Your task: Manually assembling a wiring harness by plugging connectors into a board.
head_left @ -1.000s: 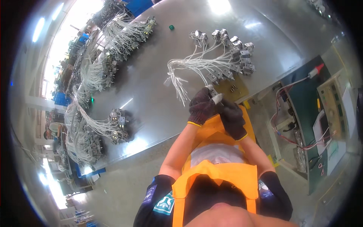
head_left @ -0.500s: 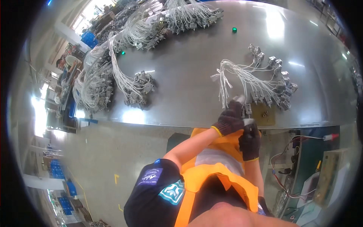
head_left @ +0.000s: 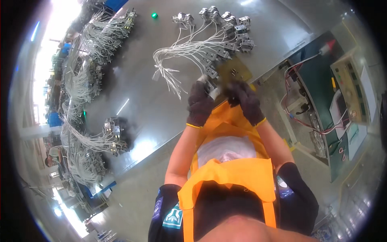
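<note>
My left hand (head_left: 200, 103), in a dark glove with light fingertips, is closed at the near end of a fan of wired metal blocks. It pinches a small metal block (head_left: 210, 84) there, partly hidden by the fingers. My right hand (head_left: 245, 101), gloved alike, reaches over the near edge of a brownish plate (head_left: 244, 72). Its fingertips are smeared by motion, and whether anything is between them does not show. Small dark pieces (head_left: 233, 73) lie on that plate. White wires (head_left: 183, 48) run from the blocks to a bunch of loose ends on the left.
Several bundles of wired blocks (head_left: 94, 74) line the table's left side, with a smaller bundle (head_left: 115, 137) nearer me. A green round object (head_left: 154, 15) lies farther off. On the right, a dark green bench (head_left: 312, 52) carries red and white leads, a beige device (head_left: 350, 90) and scissors (head_left: 342, 152).
My view has turned and shifted right, so the table now slants across it. My hands have moved apart; the right one has gone to the brownish plate while the left stays by the blocks.
</note>
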`<state>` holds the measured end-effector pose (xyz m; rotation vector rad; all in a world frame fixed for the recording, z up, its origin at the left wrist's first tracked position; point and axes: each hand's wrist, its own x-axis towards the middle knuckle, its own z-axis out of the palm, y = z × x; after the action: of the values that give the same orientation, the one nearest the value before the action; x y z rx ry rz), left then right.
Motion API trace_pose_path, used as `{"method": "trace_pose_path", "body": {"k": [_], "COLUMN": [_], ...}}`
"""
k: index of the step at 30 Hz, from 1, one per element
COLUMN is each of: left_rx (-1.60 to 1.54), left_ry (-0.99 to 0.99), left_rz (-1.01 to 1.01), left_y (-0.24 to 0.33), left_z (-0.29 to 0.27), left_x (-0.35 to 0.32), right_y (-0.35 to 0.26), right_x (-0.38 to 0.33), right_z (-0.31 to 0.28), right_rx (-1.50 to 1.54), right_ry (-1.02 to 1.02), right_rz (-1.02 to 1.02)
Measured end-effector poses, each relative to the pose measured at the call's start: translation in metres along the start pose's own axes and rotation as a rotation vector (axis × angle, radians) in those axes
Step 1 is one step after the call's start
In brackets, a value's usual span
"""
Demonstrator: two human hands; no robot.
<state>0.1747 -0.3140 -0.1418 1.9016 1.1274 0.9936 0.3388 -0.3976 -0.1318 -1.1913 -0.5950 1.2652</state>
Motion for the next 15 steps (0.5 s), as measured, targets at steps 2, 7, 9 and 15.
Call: {"method": "trace_pose_path", "body": {"k": [2,7,9,15], "left_rx": [0.046,-0.186,-0.241,-0.120], "left_ry": [-0.053,-0.215,-0.142,-0.156], "left_rz": [0.064,-0.109,-0.067,-0.152], "left_y": [0.003,0.009,-0.003,-0.005], "left_z": [-0.006,-0.023,-0.009,-0.010], "left_x": [0.003,0.004,0.003,0.006], "right_y": [0.014,0.001,0.022,0.031], "right_x": [-0.017,-0.037,-0.031,-0.009], "right_z": [0.002,0.031,0.036,0.027], "right_rx": [0.045,-0.239,-0.267,-0.728], "right_ry": [0.013,-0.071,-0.024,0.006], "right_rz": [-0.038,0.022,-0.061,-0.820]}}
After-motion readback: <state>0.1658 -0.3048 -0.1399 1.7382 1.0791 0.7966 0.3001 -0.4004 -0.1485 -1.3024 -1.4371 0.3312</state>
